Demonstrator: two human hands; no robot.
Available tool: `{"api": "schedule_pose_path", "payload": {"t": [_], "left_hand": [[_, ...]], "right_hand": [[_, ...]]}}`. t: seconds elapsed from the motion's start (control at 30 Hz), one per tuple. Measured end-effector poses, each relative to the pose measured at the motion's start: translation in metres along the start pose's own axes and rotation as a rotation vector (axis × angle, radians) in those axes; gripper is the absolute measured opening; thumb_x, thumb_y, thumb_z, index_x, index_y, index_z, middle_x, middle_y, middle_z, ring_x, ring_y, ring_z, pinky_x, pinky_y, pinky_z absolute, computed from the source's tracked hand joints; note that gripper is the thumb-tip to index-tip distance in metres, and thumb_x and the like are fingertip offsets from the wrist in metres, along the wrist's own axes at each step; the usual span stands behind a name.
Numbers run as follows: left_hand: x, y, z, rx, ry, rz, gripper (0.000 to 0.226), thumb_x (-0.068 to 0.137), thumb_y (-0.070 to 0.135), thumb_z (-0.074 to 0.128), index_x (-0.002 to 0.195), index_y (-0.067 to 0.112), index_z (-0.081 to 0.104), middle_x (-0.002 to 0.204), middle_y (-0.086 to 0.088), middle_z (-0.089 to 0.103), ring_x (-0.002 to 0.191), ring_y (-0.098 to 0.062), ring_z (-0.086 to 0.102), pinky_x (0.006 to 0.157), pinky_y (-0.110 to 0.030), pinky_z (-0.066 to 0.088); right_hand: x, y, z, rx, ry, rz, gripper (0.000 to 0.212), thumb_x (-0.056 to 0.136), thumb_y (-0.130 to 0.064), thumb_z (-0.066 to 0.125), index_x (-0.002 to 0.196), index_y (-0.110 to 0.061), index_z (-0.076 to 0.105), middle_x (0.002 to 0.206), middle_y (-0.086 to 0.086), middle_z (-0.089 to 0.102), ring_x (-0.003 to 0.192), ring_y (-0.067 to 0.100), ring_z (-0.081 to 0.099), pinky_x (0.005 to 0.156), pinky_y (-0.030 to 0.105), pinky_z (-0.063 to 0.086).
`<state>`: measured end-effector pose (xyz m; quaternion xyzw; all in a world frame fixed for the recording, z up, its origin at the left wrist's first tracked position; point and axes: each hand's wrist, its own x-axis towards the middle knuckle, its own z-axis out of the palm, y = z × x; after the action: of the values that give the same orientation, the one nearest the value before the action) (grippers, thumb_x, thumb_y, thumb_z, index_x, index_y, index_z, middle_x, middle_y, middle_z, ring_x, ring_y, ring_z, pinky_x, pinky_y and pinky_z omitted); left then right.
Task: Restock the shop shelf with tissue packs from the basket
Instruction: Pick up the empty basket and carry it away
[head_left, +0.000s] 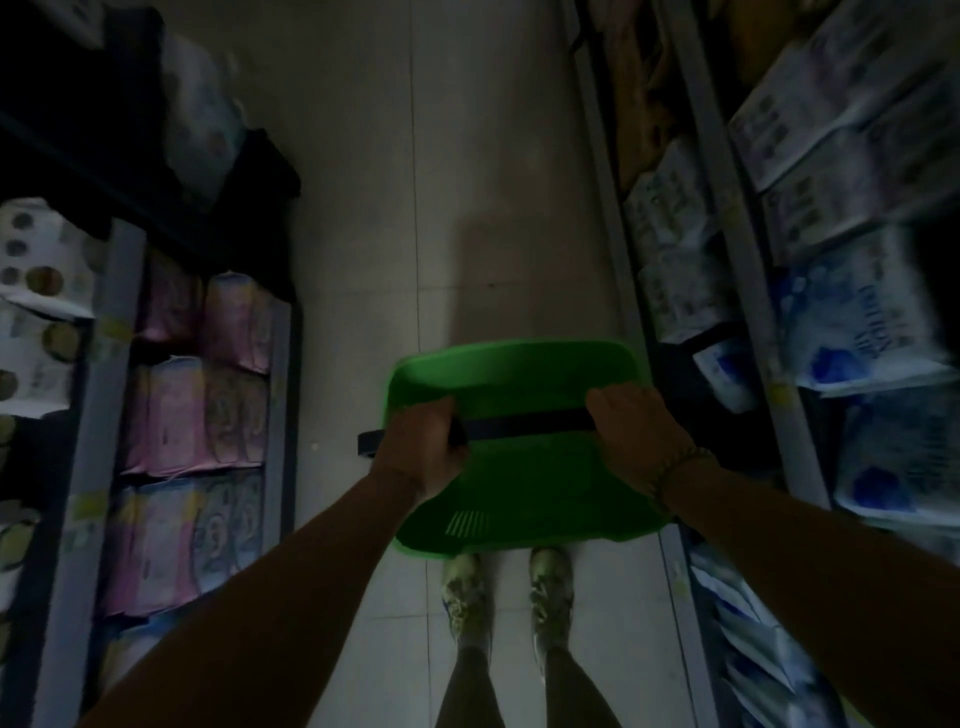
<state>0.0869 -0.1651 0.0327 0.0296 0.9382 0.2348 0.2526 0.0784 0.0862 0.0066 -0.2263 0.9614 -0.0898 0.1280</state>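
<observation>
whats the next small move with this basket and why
Probably lower the green basket onto the floor. The left hand and right hand both grip its black handle, so neither is free to stock shelves, and its inside looks empty in this dim view.

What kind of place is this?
Likely a narrow shop aisle: pink plastic-wrapped roll packs on the left shelving, blue-and-white wrapped tissue packs on the right shelving, pale tiled floor between. Left hand and right hand grip the black handle of a green plastic shopping basket.
</observation>
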Motion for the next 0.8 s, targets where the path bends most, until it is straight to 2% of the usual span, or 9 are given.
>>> {"api": "schedule_pose_path", "payload": {"t": [0.1, 0.17, 0.27, 0.33, 0.43, 0.57, 0.63, 0.7, 0.8], "left_hand": [[0.015, -0.017, 0.025, 0.024, -0.010, 0.017, 0.011, 0.087, 0.012, 0.063, 0.089, 0.013, 0.052, 0.084, -0.005, 0.058, 0.072, -0.019, 0.051, 0.063, -0.026, 0.038], [0.023, -0.026, 0.038, 0.017, -0.011, 0.024, 0.010, 0.086, 0.012, 0.063, 0.090, 0.010, 0.054, 0.083, -0.006, 0.058, 0.072, -0.022, 0.053, 0.063, -0.027, 0.037], [0.032, -0.034, 0.053, 0.003, -0.012, 0.018, 0.011, 0.085, 0.013, 0.064, 0.089, 0.010, 0.055, 0.081, -0.006, 0.058, 0.075, -0.026, 0.057, 0.065, -0.029, 0.040], [0.035, -0.038, 0.061, -0.006, -0.007, 0.033, 0.010, 0.085, 0.014, 0.064, 0.089, 0.011, 0.055, 0.081, -0.004, 0.058, 0.077, -0.025, 0.059, 0.068, -0.028, 0.040], [0.039, -0.043, 0.071, -0.001, -0.035, 0.035, 0.011, 0.087, 0.014, 0.063, 0.095, 0.010, 0.057, 0.088, -0.007, 0.062, 0.084, -0.024, 0.060, 0.072, -0.025, 0.038], [0.051, -0.046, 0.079, 0.023, -0.094, 0.014, 0.013, 0.086, 0.015, 0.061, 0.088, 0.017, 0.048, 0.082, -0.003, 0.055, 0.086, -0.025, 0.059, 0.075, -0.030, 0.042], [0.058, -0.047, 0.081, 0.029, -0.109, 0.012, 0.019, 0.085, 0.018, 0.061, 0.084, 0.020, 0.043, 0.078, 0.001, 0.050, 0.083, -0.026, 0.058, 0.078, -0.035, 0.044], [0.064, -0.050, 0.083, 0.061, -0.105, 0.032, 0.021, 0.084, 0.026, 0.062, 0.083, 0.021, 0.042, 0.078, 0.002, 0.049, 0.080, -0.025, 0.056, 0.074, -0.034, 0.040], [0.071, -0.062, 0.087, 0.093, -0.068, 0.117, 0.030, 0.083, 0.043, 0.061, 0.086, 0.021, 0.041, 0.083, 0.002, 0.046, 0.078, -0.020, 0.047, 0.073, -0.034, 0.036]], "right_hand": [[0.005, 0.008, 0.032, -0.012, 0.007, 0.002, 0.033, 0.057, -0.002, 0.078, 0.082, -0.005, 0.056, 0.067, 0.013, 0.056, 0.053, 0.029, 0.055, 0.054, 0.035, 0.045], [0.007, 0.012, 0.051, -0.027, 0.018, 0.001, 0.027, 0.061, -0.005, 0.068, 0.085, -0.003, 0.057, 0.069, 0.015, 0.057, 0.054, 0.032, 0.056, 0.054, 0.038, 0.047], [0.008, 0.017, 0.068, -0.039, 0.016, 0.011, 0.031, 0.065, -0.011, 0.065, 0.090, -0.008, 0.046, 0.071, 0.014, 0.057, 0.056, 0.030, 0.056, 0.055, 0.036, 0.047], [0.008, 0.017, 0.076, -0.043, 0.032, -0.002, 0.021, 0.073, -0.017, 0.059, 0.086, -0.010, 0.044, 0.069, 0.012, 0.056, 0.055, 0.029, 0.055, 0.055, 0.033, 0.045], [0.007, 0.014, 0.082, -0.007, -0.062, 0.052, 0.029, 0.060, -0.005, 0.079, 0.077, -0.006, 0.055, 0.065, 0.012, 0.056, 0.051, 0.029, 0.054, 0.053, 0.031, 0.040], [0.011, 0.021, 0.094, 0.040, -0.149, 0.107, 0.033, 0.058, -0.004, 0.083, 0.078, -0.002, 0.058, 0.066, 0.014, 0.056, 0.052, 0.031, 0.055, 0.055, 0.031, 0.033], [0.015, 0.024, 0.098, 0.050, -0.149, 0.082, 0.025, 0.062, -0.006, 0.078, 0.078, 0.000, 0.058, 0.065, 0.016, 0.056, 0.049, 0.032, 0.055, 0.053, 0.030, 0.034], [0.020, 0.027, 0.099, 0.057, -0.181, 0.081, 0.018, 0.074, -0.010, 0.066, 0.084, 0.003, 0.060, 0.071, 0.020, 0.058, 0.056, 0.037, 0.056, 0.056, 0.034, 0.036], [0.025, 0.032, 0.101, 0.081, -0.179, 0.109, 0.027, 0.084, -0.023, 0.059, 0.096, 0.001, 0.058, 0.083, 0.020, 0.059, 0.069, 0.038, 0.057, 0.062, 0.039, 0.040]]}}
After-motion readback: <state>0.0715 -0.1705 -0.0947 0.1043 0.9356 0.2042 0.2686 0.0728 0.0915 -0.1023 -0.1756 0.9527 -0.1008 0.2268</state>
